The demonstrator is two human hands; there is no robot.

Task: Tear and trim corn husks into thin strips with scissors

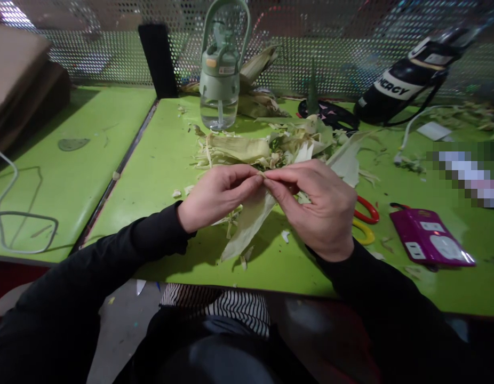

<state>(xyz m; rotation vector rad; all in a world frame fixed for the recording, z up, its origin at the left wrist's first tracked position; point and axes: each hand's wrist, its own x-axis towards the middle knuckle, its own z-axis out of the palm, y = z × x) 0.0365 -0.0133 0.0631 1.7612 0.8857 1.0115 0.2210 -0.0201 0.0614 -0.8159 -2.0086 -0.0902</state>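
Observation:
My left hand (226,192) and my right hand (317,202) meet over the green table, each pinching with thumb and fingertips. Between them is a pale corn husk (251,221), whose long pointed end hangs down toward the table's front edge. The fingertips of both hands nearly touch at its top. Just beyond my hands lies a heap of torn corn husks (239,146) and scraps. One broad husk strip (347,162) sticks out to the right behind my right hand. Scissors with a red and yellow handle (367,210) lie beside that hand, their blades hidden.
A green water bottle (221,80) stands behind the heap, with more dry husks (263,101) behind it. A black bottle (407,80) leans against the mesh partition (311,32). At right lies a purple power strip (427,234). Brown cardboard (18,69) and a grey cable (50,248) are at left.

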